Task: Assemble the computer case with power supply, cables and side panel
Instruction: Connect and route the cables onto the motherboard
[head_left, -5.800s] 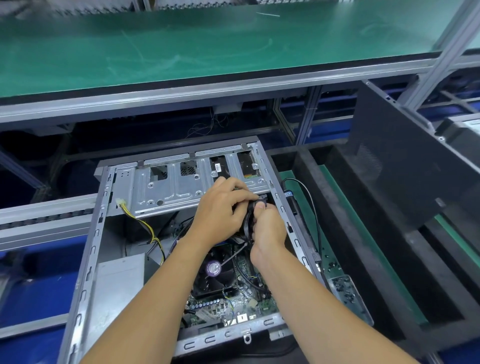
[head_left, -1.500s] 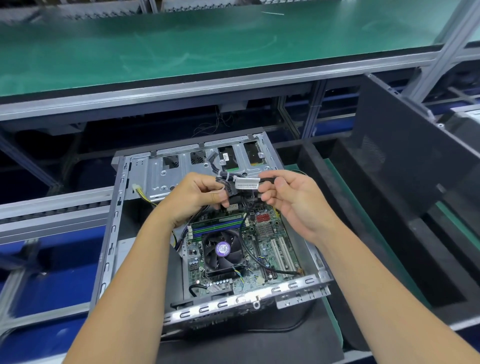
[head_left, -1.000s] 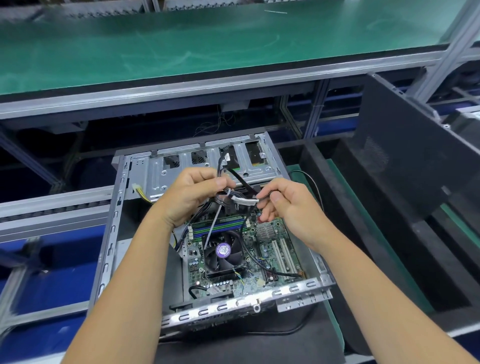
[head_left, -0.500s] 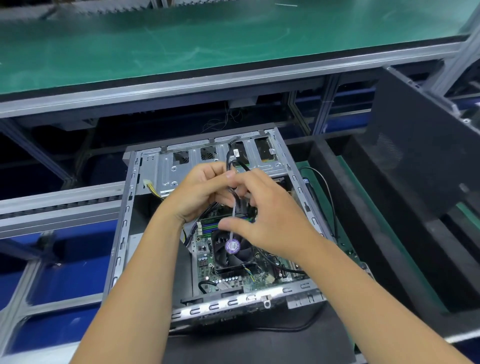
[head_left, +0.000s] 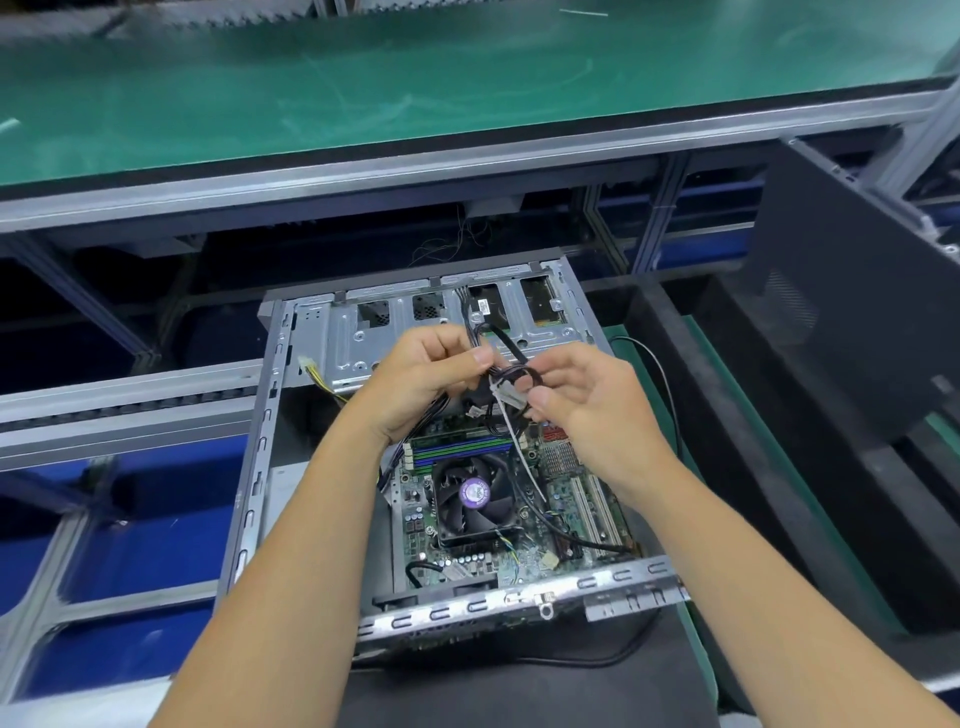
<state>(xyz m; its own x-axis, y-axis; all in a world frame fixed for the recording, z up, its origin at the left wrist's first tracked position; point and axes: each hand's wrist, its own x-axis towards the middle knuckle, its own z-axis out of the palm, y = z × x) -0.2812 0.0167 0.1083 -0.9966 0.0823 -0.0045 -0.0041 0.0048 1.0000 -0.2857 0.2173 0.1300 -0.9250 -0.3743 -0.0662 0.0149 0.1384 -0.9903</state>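
Above the open computer case (head_left: 260, 467), lying on its side on a black mat (head_left: 519, 691), both hands meet over a bundle of black cables (head_left: 511, 379). Left hand (head_left: 421, 384): fingers curled, thumb and forefinger pinching the bundle from the left. Right hand (head_left: 592, 405): palm turned up, fingers bent, thumb and fingertips gripping the looped part of the bundle where a white cable tie (head_left: 506, 397) wraps it, the tie's loose tail (head_left: 530, 467) hanging down toward the board. From the bundle, cables running up to the silver drive cage (head_left: 353, 338) at the far end of the case and down past the left wrist. Beneath the hands, inside the case: motherboard (head_left: 566, 467) with a black CPU fan (head_left: 475, 493) bearing a purple centre label, blue and green memory slots (head_left: 462, 449) just behind it. At the cage's left edge, a yellow-and-black wire lead (head_left: 319, 376). To the right, leaning upright and well apart from the case, a dark side panel (head_left: 857, 312). Behind, a green-topped bench (head_left: 467, 88) on an aluminium frame.
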